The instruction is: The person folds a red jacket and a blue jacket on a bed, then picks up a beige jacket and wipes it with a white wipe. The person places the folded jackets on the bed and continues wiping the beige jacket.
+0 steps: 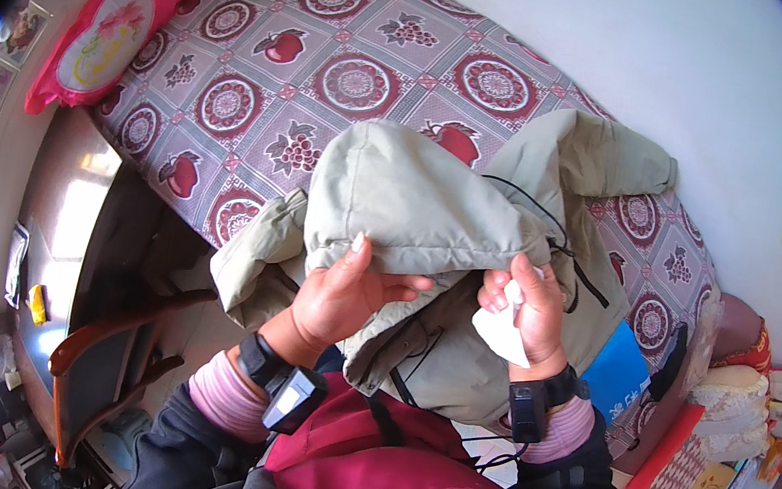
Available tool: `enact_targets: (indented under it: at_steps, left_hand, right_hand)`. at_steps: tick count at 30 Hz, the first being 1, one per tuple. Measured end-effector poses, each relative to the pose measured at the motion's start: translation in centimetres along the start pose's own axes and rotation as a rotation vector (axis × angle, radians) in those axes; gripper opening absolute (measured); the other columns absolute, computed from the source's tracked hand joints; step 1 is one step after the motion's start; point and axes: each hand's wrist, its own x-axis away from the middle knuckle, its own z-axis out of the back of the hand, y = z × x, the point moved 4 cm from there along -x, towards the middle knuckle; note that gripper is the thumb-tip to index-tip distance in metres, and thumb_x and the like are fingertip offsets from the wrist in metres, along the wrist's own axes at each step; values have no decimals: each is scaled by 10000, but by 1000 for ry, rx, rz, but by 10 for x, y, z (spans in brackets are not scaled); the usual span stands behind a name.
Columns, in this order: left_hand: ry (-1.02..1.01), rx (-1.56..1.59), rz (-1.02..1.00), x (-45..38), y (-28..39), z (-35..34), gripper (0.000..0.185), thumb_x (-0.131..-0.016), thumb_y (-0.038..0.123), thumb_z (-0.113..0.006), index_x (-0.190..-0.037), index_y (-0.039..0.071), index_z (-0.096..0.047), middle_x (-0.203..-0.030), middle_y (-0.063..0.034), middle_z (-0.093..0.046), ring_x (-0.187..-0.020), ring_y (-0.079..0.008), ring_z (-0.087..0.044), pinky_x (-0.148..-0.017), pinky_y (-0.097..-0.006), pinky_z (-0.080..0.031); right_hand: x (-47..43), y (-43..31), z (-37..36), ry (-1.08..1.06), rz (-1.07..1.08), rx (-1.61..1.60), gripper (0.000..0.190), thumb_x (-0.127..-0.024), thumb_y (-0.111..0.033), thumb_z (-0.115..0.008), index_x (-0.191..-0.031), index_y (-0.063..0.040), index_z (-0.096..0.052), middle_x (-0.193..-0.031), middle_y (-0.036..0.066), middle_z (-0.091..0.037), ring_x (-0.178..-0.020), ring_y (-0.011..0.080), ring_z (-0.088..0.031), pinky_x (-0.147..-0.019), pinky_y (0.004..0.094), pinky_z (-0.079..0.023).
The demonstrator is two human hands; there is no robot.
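A pale grey-green hooded jacket [538, 373] lies partly on the bed and hangs over its edge towards my lap. Its hood [415, 187] is spread before me, the rim facing me. At the left of that rim is my left hand [354, 288], its thumb on the outer cloth and its fingers under the edge. My right hand [536, 315] pinches the rim's right end and also holds a crumpled white tissue or cloth [503, 330] against the palm. A black drawcord [533, 204] loops beside the hood.
A fruit-patterned cover [354, 83] lies over the bed, with a pink pillow [107, 39] at its far left. A blue item [618, 373] bearing writing lies right of the jacket. To the left stand a wooden chair [68, 348] and a glossy desk [64, 196]. Folded lace cloth [730, 409] is stacked at right.
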Motion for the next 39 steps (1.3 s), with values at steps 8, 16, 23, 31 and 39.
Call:
enact_targets:
  at_steps: [8, 16, 23, 31, 39]
  left_hand:
    - [30, -351, -146, 23, 11, -8, 516, -904, 206, -607, -1327, 0, -397, -1241, -137, -541, -1100, -273, -560, -935, -372, -436]
    - [202, -1684, -693, 40, 47, -32, 630, -591, 239, -829, -1154, 91, -588, -1133, -140, -554, -1049, -313, -540, -896, -410, -418]
    - [378, -1834, -775, 19, -5, 6, 579, -568, 76, -724, -1117, 144, -553, -1162, -120, -470, -1066, -328, -488, -867, -433, -418]
    - [313, -1728, -1060, 43, -2, 5, 361, -565, -36, -628, -887, 115, -563, -854, -44, -517, -779, -255, -534, -683, -372, -431]
    - [440, -1640, -927, 54, 4, 21, 366, -541, -55, -628, -873, 70, -538, -1017, -108, -549, -998, -340, -528, -848, -435, -430]
  right_hand:
    - [8, -10, -8, -43, 36, 0, 224, -847, -217, -658, -1017, -92, -585, -686, 20, -539, -553, 130, -493, -513, 264, -399]
    - [15, -36, -10, -2, -44, -130, 375, -929, -357, -505, -701, -64, -561, -624, 41, -518, -544, 137, -431, -551, 278, -360]
    - [24, -48, -12, -26, 18, -347, 247, -927, -282, -479, -789, -84, -531, -639, -17, -517, -485, 104, -436, -498, 261, -355]
    - [34, -56, 20, 15, 56, -371, 199, -889, -270, -505, -770, -111, -507, -611, -42, -496, -456, 75, -427, -469, 235, -356]
    - [35, -60, 25, 52, 85, -322, 235, -879, -296, -500, -712, -132, -488, -587, -65, -488, -429, 56, -421, -448, 225, -369]
